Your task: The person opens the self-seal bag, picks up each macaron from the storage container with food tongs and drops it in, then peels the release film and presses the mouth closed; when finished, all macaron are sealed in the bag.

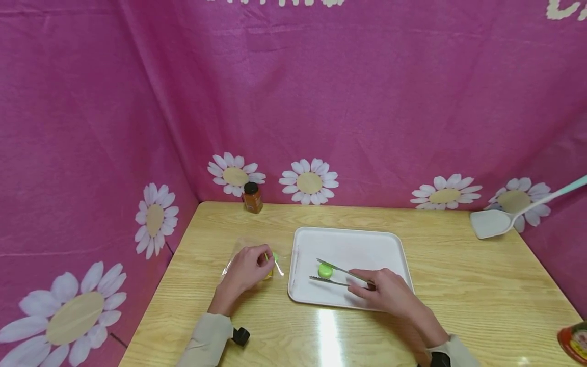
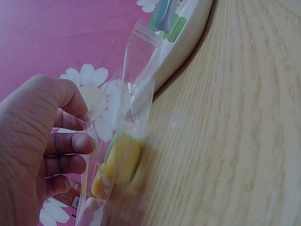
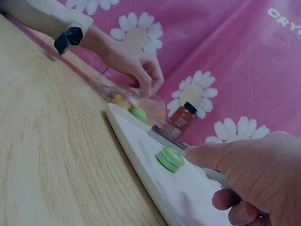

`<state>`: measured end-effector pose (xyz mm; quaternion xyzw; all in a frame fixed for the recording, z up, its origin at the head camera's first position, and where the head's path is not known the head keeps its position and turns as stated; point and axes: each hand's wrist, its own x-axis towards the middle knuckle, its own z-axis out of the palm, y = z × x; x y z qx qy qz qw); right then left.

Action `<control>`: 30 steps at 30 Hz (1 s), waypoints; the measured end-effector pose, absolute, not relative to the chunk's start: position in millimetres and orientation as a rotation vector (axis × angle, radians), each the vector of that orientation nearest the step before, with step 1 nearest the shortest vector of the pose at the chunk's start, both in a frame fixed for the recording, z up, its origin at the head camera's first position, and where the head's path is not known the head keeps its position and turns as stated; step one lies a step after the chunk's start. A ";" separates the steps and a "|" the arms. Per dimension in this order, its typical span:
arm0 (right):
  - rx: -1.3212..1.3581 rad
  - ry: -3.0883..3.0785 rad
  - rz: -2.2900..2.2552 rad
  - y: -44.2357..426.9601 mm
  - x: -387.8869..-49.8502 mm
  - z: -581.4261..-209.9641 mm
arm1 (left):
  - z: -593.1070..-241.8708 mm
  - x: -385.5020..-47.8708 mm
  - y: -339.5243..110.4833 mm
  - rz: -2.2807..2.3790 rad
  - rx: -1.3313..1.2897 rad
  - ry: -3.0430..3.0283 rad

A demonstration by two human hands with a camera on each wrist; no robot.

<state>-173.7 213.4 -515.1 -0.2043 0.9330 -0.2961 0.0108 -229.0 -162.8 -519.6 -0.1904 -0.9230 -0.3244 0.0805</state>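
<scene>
My left hand (image 1: 246, 267) pinches the edge of a clear plastic bag (image 2: 136, 92) between thumb and fingers, left of the white tray (image 1: 362, 244). Inside the bag lie a yellow macaron (image 2: 123, 160) and a green macaron (image 3: 138, 113); its other contents are partly hidden. My right hand (image 1: 390, 290) grips metal tongs (image 1: 341, 268) over the tray. Another green macaron (image 1: 325, 270) lies on the tray's left half, between the spread arms of the tongs. Whether the tongs touch it, I cannot tell.
At the table's back left stands a small brown jar (image 1: 252, 200) with a black lid. A white spatula (image 1: 490, 223) with a pale green handle is at the back right. A red tin (image 1: 574, 342) sits at the right edge. Pink flowered cloth hangs behind and beside the table.
</scene>
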 end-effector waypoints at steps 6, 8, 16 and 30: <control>-0.587 2.914 -0.931 222.6 -174.3 -518.3 | -519.1 -228.8 -162.7 -0.962 -0.561 -2.759; -0.583 2.902 -0.941 224.7 -173.9 -519.0 | -519.3 -228.9 -162.7 -0.962 -0.562 -2.757; -0.551 2.864 -0.942 229.2 -175.0 -517.5 | -520.5 -229.4 -163.3 -0.962 -0.575 -2.738; -0.558 2.837 -0.897 234.8 -178.3 -517.0 | -521.9 -230.4 -163.9 -0.961 -0.575 -2.737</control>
